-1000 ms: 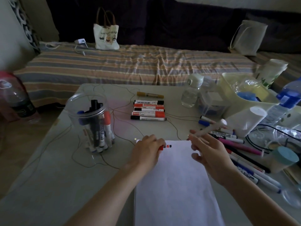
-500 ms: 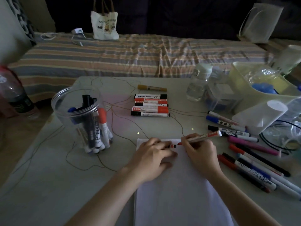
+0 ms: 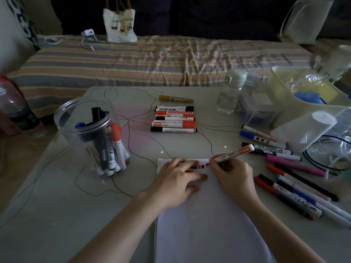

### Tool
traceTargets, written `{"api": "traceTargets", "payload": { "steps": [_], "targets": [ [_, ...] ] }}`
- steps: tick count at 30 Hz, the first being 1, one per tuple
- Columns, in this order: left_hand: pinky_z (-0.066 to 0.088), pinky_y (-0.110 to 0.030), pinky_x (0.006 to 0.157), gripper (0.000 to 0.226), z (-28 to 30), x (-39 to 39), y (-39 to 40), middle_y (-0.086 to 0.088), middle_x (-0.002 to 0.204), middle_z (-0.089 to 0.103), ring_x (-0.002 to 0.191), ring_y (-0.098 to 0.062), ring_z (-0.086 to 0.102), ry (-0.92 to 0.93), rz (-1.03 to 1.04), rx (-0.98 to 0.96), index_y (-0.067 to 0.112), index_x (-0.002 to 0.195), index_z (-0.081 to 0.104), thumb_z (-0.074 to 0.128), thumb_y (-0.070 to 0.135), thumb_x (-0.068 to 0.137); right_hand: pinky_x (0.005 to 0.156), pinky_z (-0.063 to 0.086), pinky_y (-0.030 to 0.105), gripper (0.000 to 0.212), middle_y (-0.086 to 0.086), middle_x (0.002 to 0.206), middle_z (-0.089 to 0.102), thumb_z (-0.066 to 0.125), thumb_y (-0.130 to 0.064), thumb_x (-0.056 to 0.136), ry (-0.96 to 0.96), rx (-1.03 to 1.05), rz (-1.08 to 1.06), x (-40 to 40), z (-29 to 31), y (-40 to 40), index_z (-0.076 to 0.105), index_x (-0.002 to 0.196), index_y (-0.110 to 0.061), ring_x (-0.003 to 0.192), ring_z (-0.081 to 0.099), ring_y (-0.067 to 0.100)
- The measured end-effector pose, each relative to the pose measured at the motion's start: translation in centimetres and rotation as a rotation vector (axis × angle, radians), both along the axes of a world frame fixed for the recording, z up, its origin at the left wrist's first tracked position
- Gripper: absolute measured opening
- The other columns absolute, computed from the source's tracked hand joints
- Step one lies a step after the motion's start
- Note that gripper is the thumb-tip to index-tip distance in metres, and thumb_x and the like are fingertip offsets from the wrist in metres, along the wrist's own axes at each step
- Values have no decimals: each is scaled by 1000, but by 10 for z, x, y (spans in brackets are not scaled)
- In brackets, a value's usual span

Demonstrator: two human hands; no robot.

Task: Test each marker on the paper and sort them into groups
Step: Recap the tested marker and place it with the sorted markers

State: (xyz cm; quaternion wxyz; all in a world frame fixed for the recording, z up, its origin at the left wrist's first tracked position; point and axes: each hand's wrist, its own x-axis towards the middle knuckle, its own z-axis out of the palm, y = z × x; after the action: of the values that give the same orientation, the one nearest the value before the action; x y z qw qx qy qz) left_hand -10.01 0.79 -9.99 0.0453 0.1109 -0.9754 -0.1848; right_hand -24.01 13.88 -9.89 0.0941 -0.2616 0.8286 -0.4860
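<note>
Both hands work at the top edge of the paper (image 3: pixel 207 221). On the left side, the left hand (image 3: pixel 176 179) lies flat on the sheet with straight fingers and presses it down; a small red piece shows under the fingers, but I cannot tell what it is. Just beside it, the right hand (image 3: pixel 232 174) pinches a red marker (image 3: pixel 232 153) near its tip – the tip touches the paper next to a short row of black and red marks (image 3: pixel 198 167), and the back end points up and to the right.

Far left on the table (image 3: pixel 47 215) stands a clear jar (image 3: pixel 89 137) with several markers inside. Behind the hands, a neat row of red and black markers (image 3: pixel 174 119) lies side by side, with one yellow marker (image 3: pixel 175 99) apart behind it. To the right of the paper, many loose markers (image 3: pixel 292 188) lie spread out, near a water bottle (image 3: pixel 230 93) and a pale plastic bin (image 3: pixel 296 103).
</note>
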Motion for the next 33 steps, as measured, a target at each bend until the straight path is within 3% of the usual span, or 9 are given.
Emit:
{"api": "traceTargets", "payload": {
  "steps": [3,8,12,24,31,33],
  "targets": [
    [31,-39,107,39,1,-1,0,9,147,41,130,-23,33,-4,-2,-3,45,128,56,57,40,90,65,53,20,5,-11,70,72,75,-30,82,5,6,11,0,-2,0,75,81,-25,65,65,-3],
    [30,-38,108,39,2,-1,0,9,148,41,131,-22,32,2,3,3,44,129,56,59,40,90,61,45,6,3,-14,68,69,73,-28,83,35,17,21,1,-2,-1,74,80,-27,72,64,-7],
    [30,-36,108,39,2,-1,1,10,148,41,130,-21,32,1,3,8,43,129,57,60,39,90,60,51,15,5,-11,67,70,72,-29,84,26,-4,11,1,-2,0,73,79,-30,64,65,-1],
    [29,-35,109,39,6,-1,2,11,149,38,133,-20,29,-16,2,4,44,130,55,59,38,91,62,45,5,4,-12,70,70,73,-26,83,49,-25,-20,3,-4,1,74,79,-25,74,64,-5],
    [26,-33,110,40,7,-2,3,12,151,35,134,-19,27,-31,5,-15,45,131,53,57,39,92,62,50,17,12,-7,69,71,73,-27,83,71,13,-3,3,-4,-1,75,77,-17,72,65,0],
    [27,-33,110,40,7,-1,3,11,151,35,134,-20,27,-20,4,-16,45,132,53,57,39,92,62,48,11,8,-11,70,70,73,-28,82,55,1,-11,3,-4,-1,74,77,-22,73,64,-4]
  ]
}}
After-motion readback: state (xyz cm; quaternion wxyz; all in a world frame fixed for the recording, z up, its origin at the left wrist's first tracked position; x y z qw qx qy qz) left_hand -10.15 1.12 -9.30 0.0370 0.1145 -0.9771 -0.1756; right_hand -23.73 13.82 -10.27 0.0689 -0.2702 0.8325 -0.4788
